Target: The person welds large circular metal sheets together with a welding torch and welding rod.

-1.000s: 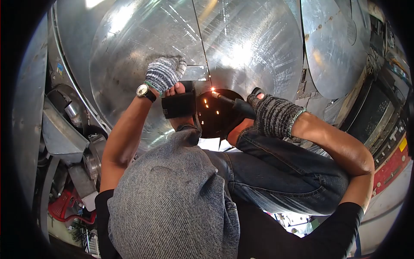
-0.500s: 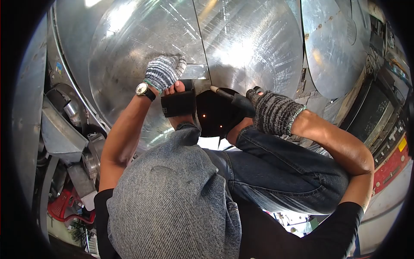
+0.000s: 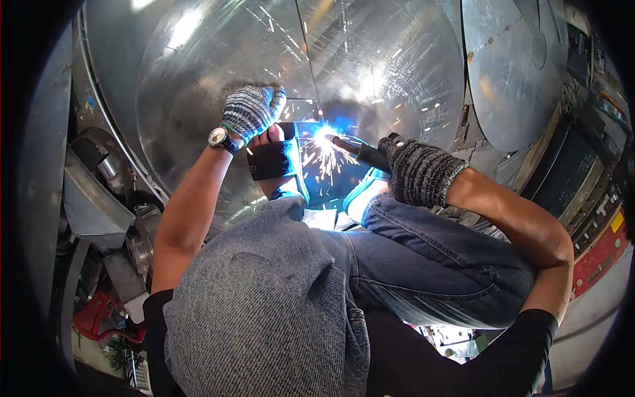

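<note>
My right hand (image 3: 423, 173), in a grey and black knitted glove, is wrapped around a dark welding torch (image 3: 372, 157). The torch tip points left at the seam between two metal sheets, where a bright blue-white arc (image 3: 324, 134) throws orange sparks. My left hand (image 3: 253, 111), in a striped glove, is closed and rests against the left metal sheet (image 3: 198, 86). Beside its fingers lies a short flat metal strip (image 3: 301, 108) reaching to the seam. Whether the fingers grip this strip is hidden. The right metal sheet (image 3: 390, 59) is shiny and scratched.
A foot in a black-strapped sandal (image 3: 272, 161) stands on the metal just below my left hand. A bent metal part (image 3: 96, 205) and a red plastic chair (image 3: 99, 317) are at the left. Another round sheet (image 3: 516, 73) leans at the right, near a red machine (image 3: 598, 258).
The torch tip has lit into a bright arc with flying sparks, and blue light falls on the glove, sandal and trousers. Both hands stay in nearly the same place.
</note>
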Available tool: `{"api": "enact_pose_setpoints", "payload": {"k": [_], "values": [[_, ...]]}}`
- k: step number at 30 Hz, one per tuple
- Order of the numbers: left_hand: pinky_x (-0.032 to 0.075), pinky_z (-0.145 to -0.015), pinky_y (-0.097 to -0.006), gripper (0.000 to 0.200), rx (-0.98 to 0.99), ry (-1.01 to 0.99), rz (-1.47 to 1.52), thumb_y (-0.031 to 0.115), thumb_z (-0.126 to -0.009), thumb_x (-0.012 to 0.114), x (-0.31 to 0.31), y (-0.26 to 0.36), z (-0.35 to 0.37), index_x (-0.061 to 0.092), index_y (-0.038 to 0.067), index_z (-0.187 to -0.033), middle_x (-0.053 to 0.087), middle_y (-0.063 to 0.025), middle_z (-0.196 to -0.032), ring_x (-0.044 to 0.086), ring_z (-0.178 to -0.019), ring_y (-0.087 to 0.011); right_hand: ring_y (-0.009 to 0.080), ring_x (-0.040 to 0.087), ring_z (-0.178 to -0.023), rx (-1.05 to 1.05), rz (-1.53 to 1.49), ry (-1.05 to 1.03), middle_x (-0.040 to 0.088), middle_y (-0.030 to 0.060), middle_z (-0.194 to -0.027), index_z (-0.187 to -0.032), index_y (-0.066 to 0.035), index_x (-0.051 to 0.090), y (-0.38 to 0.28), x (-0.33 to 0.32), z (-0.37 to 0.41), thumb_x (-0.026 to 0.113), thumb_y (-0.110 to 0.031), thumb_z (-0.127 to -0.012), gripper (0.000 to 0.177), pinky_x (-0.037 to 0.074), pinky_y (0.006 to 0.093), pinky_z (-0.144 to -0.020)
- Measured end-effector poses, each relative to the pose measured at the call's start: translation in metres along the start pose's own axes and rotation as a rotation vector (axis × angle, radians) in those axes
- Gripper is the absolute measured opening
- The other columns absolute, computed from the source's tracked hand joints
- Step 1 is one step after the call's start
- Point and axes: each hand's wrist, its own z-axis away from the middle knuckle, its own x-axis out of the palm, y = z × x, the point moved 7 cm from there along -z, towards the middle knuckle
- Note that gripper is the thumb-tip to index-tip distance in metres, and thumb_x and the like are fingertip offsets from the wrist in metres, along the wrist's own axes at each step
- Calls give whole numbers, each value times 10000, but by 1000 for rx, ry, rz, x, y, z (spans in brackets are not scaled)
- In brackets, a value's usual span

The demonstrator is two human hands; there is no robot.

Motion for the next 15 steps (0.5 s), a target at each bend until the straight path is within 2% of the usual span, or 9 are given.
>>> {"api": "enact_pose_setpoints", "payload": {"k": [2, 5, 6, 7, 9, 10, 11, 13, 15], "values": [[567, -663, -531, 571, 14, 15, 22, 462, -1069, 488, 1, 0, 0, 762, 23, -827, 720, -229, -751, 704, -678, -410, 453, 732, -1000, 5, -8, 11, 686, 312, -1065, -1222, 49, 574, 3, 4, -4, 662, -172, -895, 404, 593, 538, -887], [576, -743, -528, 550, 8, 17, 100, 459, -1060, 498, -4, 1, -3, 770, 10, -895, 737, -231, -813, 717, -762, -424, 452, 733, -1001, 105, -15, -37, 686, 312, -1060, -1213, 47, 570, 15, 15, -8, 634, -151, -899, 376, 593, 536, -887], [577, -770, -525, 526, -18, -78, 58, 454, -1055, 506, -6, 2, -3, 771, 11, -952, 747, -229, -869, 721, -803, -424, 454, 728, -1012, 6, 23, 2, 684, 319, -1048, -1212, 46, 568, 2, 5, -2, 629, -160, -905, 374, 588, 533, -882], [578, -797, -522, 509, -44, -173, 16, 448, -1050, 513, -4, 2, -2, 773, 12, -1009, 758, -228, -925, 725, -844, -424, 454, 728, -1012, 8, 22, 1, 684, 319, -1048, -1212, 46, 568, 8, 11, -3, 629, -160, -905, 374, 588, 533, -882], [575, -823, -517, 488, -17, -124, 47, 442, -1043, 524, 0, -1, -2, 770, 21, -1063, 760, -221, -983, 724, -890, -421, 464, 728, -981, -4, -14, 56, 696, 323, -987, -1202, 40, 564, 12, 9, -6, 648, -181, -905, 380, 577, 546, -865], [573, -849, -512, 473, 11, -79, 76, 435, -1037, 534, 1, -1, -2, 767, 31, -1116, 762, -214, -1041, 723, -936, -418, 480, 717, -880, -9, -63, 25, 705, 351, -914, -1270, 161, 556, 16, 8, -3, 591, -161, -888, 501, 576, 524, -834], [573, -849, -512, 473, 9, -80, 77, 435, -1037, 534, -2, 0, -1, 767, 31, -1116, 762, -214, -1041, 723, -936, -418, 480, 717, -880, -10, -63, 23, 705, 351, -914, -1270, 161, 556, 13, 2, 1, 591, -161, -888, 501, 576, 524, -834], [565, -878, -515, 451, -79, -218, 143, 422, -1029, 549, 0, -1, -1, 759, 45, -1157, 757, -205, -1105, 717, -987, -412, 473, 719, -869, 16, -64, 42, 709, 330, -870, -1218, 147, 575, 13, -7, 6, 583, -153, -892, 443, 573, 529, -834], [567, -866, -515, 448, -44, -165, 122, 420, -1032, 543, 4, -3, -1, 761, 44, -1140, 758, -207, -1086, 719, -969, -413, 471, 721, -884, 24, -83, 37, 711, 331, -889, -1209, 143, 578, 13, -7, 6, 587, -152, -890, 434, 573, 526, -843]]}}
